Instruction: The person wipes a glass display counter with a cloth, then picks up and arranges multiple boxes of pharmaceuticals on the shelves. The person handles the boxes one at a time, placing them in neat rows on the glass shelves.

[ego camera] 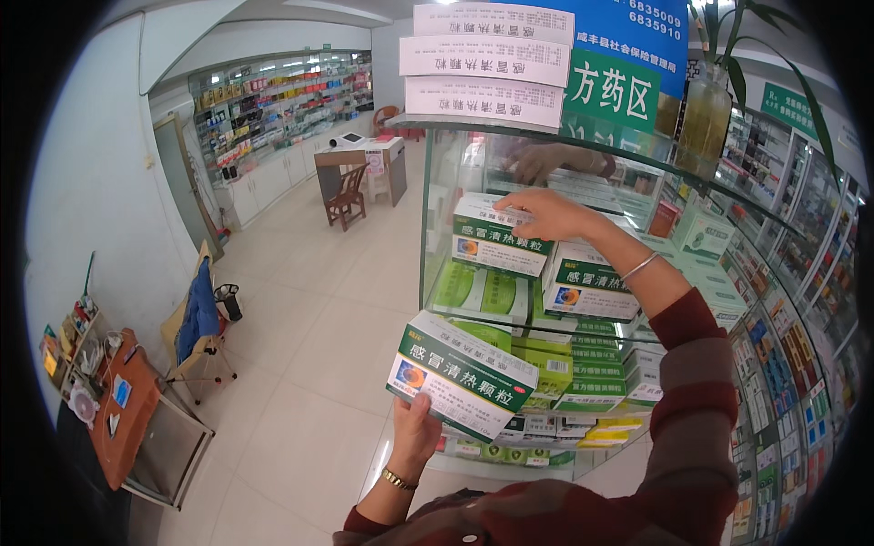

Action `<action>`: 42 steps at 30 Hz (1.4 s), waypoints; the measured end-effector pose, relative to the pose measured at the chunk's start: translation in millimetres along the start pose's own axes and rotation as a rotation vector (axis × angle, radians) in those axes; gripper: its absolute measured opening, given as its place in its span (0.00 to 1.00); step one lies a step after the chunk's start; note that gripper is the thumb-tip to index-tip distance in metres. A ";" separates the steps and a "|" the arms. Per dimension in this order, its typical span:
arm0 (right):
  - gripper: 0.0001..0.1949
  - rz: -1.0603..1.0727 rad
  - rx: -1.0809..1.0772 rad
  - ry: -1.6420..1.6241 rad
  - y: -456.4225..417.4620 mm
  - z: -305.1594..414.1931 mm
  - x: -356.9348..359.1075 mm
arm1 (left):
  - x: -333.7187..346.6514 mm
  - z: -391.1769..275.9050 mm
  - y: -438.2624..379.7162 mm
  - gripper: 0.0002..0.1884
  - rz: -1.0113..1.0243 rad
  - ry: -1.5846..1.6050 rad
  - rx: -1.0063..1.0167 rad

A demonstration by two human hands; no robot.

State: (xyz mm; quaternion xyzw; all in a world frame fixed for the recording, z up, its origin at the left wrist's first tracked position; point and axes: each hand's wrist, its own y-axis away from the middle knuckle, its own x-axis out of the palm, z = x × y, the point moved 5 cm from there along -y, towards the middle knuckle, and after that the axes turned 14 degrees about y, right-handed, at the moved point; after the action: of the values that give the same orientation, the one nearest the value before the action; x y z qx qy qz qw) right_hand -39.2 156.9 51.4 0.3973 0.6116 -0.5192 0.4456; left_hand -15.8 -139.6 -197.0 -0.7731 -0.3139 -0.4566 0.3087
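A green-and-white medicine carton (471, 372) is tilted in front of the shelves, with my left hand (418, 431) gripping its lower left part, thumb on the front face. On the upper glass shelf, my right hand (550, 215) reaches in palm down, fingers spread over the top of a matching carton (500, 242). The fingertips appear to rest on that carton. To its right stands another matching carton (590, 283), partly behind my right forearm. Three cartons (485, 65) of pale colour with printed sides are stacked on top of the glass cabinet.
The glass cabinet edge (614, 150) runs above my right hand. A glass vase (707, 119) with a plant stands on it. Lower shelves hold green cartons (594, 372). At left are a desk (126, 409) and a chair (198, 321); farther back, a counter (362, 160) with a wooden chair (347, 198).
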 end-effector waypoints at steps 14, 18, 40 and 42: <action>0.26 -0.123 -0.089 0.093 20.7 68.6 -34.0 | 25.7 -5.9 -14.5 0.33 0.027 0.046 0.032; 0.39 0.128 -0.199 -0.330 42.9 136.1 -20.9 | 60.5 -7.7 -39.3 0.33 0.090 0.064 0.099; 0.45 -0.048 -0.046 -0.654 28.8 54.2 -15.7 | 48.7 -37.3 -48.7 0.19 0.107 -0.372 0.376; 0.45 -0.090 -0.044 -0.568 28.9 51.3 -16.6 | 48.9 -34.3 -49.5 0.18 0.118 -0.387 0.376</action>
State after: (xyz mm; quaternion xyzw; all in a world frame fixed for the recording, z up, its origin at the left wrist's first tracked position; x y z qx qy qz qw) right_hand -0.3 110.0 55.9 0.1986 0.4906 -0.6156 0.5839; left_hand -52.4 -125.6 -130.1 -0.7921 -0.4005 -0.2156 0.4071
